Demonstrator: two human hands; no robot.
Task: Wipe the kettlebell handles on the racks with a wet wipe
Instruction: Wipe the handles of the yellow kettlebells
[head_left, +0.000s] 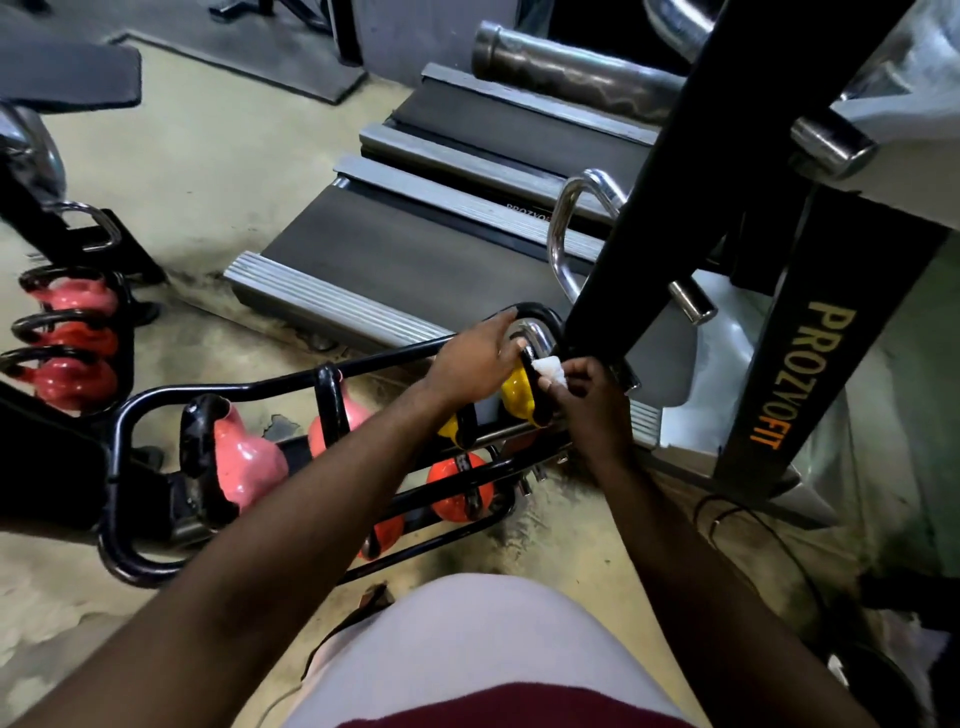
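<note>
Wet wipe (549, 370) in right hand (589, 400)

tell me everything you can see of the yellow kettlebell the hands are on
The yellow kettlebell sits at the far right end of the rack's upper tier, glossy yellow body below a black handle. The right hand presses a white wet wipe against the handle; the left hand covers its top. Its lower half is hidden.

Yellow kettlebell (518, 393) handle mostly behind hands.
</note>
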